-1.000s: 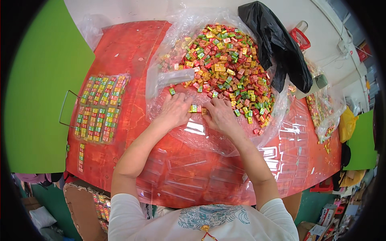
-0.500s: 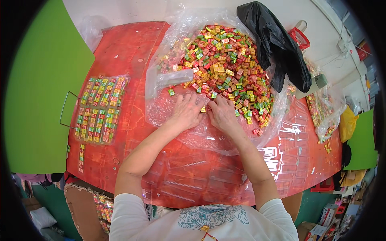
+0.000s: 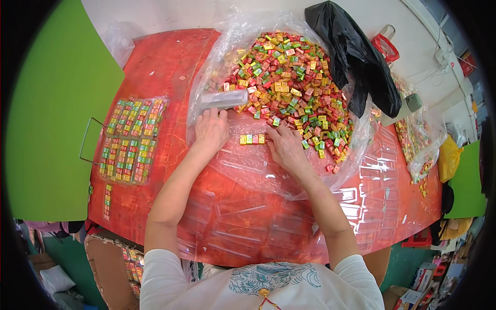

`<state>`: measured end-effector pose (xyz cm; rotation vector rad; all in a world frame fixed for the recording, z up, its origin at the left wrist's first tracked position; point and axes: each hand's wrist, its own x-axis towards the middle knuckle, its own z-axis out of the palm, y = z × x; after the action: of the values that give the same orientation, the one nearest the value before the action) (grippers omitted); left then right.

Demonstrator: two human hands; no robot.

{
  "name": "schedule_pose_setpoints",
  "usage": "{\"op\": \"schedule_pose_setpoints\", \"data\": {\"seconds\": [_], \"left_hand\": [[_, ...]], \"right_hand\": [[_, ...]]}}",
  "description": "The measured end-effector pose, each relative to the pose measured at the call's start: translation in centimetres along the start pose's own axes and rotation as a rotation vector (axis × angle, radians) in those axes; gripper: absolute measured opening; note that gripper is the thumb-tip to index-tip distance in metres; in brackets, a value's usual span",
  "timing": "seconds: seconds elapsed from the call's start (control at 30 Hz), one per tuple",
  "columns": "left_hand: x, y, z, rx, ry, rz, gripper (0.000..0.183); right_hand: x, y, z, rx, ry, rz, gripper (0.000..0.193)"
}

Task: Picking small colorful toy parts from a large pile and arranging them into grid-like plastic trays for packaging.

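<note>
On the clear plastic sheet (image 3: 248, 163), several small wrapped blocks (image 3: 252, 139) in yellow, green and red lie side by side in a short row. My right hand (image 3: 287, 149) is at the right end of this row, fingers apart and thumb side close to the last block. My left hand (image 3: 211, 130) lies to the row's left, its fingers apart and reaching to the near edge of a clear plastic tray (image 3: 225, 98). Whatever is beneath its fingertips is hidden. Beyond both hands rises a large heap of the same blocks (image 3: 289, 88).
Filled trays of blocks (image 3: 126, 139) lie on the red table (image 3: 170, 67) at the left, with a single strip (image 3: 107, 202) below. Empty clear trays (image 3: 243, 222) cover the near side. A black plastic bag (image 3: 351, 57) and another bag of blocks (image 3: 413, 139) are at the right.
My left hand has moved left, away from the right one, uncovering the row of blocks. The loose green block near the tray is now hidden. My right hand has hardly moved.
</note>
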<state>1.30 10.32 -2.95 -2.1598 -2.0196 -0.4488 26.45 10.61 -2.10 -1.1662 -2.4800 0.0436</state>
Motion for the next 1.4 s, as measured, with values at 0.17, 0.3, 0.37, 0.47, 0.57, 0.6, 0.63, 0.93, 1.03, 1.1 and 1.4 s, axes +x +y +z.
{"op": "schedule_pose_setpoints", "data": {"seconds": [0.17,0.3,0.37,0.47,0.57,0.6,0.63,0.93,1.03,1.1,1.4], "left_hand": [[0.4,-0.2,0.6,0.044,-0.049,0.032,0.022],[-0.2,-0.3,0.6,-0.02,-0.037,0.127,0.02],[-0.4,-0.1,0.4,-0.064,-0.038,0.14,0.02],[-0.9,0.7,-0.6,-0.149,-0.097,0.158,0.021],[-1.4,1.0,-1.5,-0.246,-0.163,0.192,0.023],[-1.6,1.0,-1.7,-0.303,-0.174,0.218,0.024],[-1.7,1.0,-2.0,-0.303,-0.174,0.221,0.024],[-1.8,1.2,-2.2,-0.214,-0.395,0.174,0.045],[-2.3,1.9,-2.4,-0.274,-0.367,0.156,0.05],[-2.5,2.4,-2.7,-0.361,-0.272,0.154,0.049],[-2.0,3.0,-1.8,-0.359,-0.382,0.178,0.037]], "right_hand": [[-1.0,0.2,-0.8,0.017,-0.004,0.013,0.028],[-1.8,1.1,-1.1,0.01,-0.056,0.088,0.029],[-2.0,1.4,-1.1,0.008,-0.049,0.101,0.029],[-2.0,1.4,-1.0,-0.001,-0.05,0.113,0.028],[-1.6,0.9,-0.9,-0.031,-0.076,0.11,0.026],[-1.6,0.9,-0.7,-0.058,-0.063,0.102,0.025],[-1.5,1.0,-0.6,-0.085,-0.05,0.093,0.025],[-0.2,0.2,-0.5,-0.112,-0.103,0.084,0.029],[-0.4,0.6,-0.5,-0.052,-0.039,0.055,0.032],[-0.2,0.6,-0.7,-0.022,-0.04,0.022,0.033],[1.3,0.7,0.3,-0.002,-0.124,-0.083,0.028]]}}
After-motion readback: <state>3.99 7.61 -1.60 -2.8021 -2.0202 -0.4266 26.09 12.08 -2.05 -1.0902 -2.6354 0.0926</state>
